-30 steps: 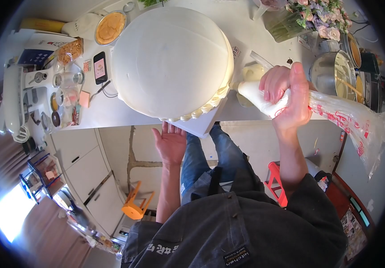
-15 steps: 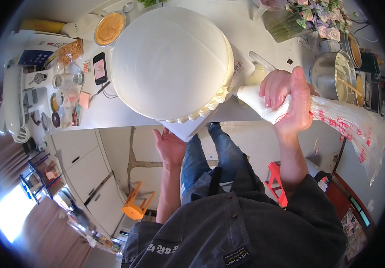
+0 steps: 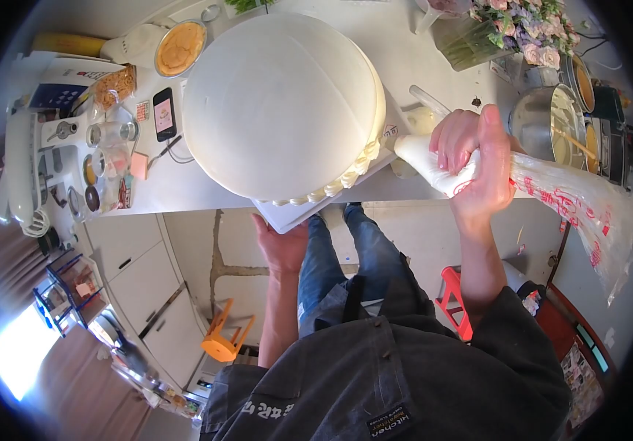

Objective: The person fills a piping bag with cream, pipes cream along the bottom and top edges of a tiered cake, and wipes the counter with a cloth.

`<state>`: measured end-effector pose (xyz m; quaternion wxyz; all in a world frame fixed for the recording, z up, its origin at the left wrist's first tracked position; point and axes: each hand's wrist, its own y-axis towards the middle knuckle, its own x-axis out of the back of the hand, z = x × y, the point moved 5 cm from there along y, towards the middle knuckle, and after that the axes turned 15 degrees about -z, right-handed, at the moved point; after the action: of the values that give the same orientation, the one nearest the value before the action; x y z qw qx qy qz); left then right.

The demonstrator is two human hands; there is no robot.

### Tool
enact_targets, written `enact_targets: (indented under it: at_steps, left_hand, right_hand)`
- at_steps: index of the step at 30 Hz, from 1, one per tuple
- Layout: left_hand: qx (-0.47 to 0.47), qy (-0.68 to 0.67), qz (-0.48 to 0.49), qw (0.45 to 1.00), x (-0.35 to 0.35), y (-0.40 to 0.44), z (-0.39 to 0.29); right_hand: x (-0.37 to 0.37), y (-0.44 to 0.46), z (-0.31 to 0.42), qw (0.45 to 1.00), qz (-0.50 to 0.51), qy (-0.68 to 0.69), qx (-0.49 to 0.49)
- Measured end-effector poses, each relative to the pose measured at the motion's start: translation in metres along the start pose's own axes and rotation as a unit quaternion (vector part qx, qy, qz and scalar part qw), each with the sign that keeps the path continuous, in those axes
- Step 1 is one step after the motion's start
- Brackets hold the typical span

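Note:
A large, smooth white-frosted cake (image 3: 280, 106) stands on a pale square board (image 3: 291, 214), whose corner juts past the table edge. Piped cream shells (image 3: 346, 176) line the cake's lower near and right edge. My right hand (image 3: 474, 158) is closed around a filled piping bag (image 3: 434, 163), thumb up. The bag's tip points left, a small gap from the cake's right side. Its clear tail with red print hangs to the right. My left hand (image 3: 285, 246) is palm up at the board's corner, thumb spread; its other fingers are mostly hidden under the board.
To the left are a phone (image 3: 163, 114), jars (image 3: 113, 132) and a stand mixer (image 3: 21, 162). A round tin (image 3: 180, 48) sits behind. At right are a metal bowl (image 3: 541, 121) with cream and flowers (image 3: 530, 33). Below stand an orange stool (image 3: 221, 345) and a red stool (image 3: 455, 301).
The board's near corner has swung left, and the cake has turned with it. The piping bag's tip has drawn back slightly right from the cream border. My left hand has barely moved.

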<state>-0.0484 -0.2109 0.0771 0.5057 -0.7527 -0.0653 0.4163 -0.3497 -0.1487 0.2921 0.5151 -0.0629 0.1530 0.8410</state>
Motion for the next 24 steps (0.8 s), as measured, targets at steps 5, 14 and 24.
enact_targets:
  at_steps: [5,14,24]
  left_hand:
    - [-0.006,0.015,-0.012,1.000,-0.013,-0.007,0.005]
    - [-0.006,0.003,-0.026,1.000,0.003,-0.001,0.000]
    - [0.009,-0.009,-0.037,0.999,0.000,-0.003,0.000]
  right_hand:
    - [0.000,0.000,-0.001,1.000,0.009,0.007,-0.016]
    - [0.001,0.005,-0.004,1.000,-0.004,0.007,0.011]
    - [-0.001,0.002,-0.002,0.999,0.007,-0.028,0.012]
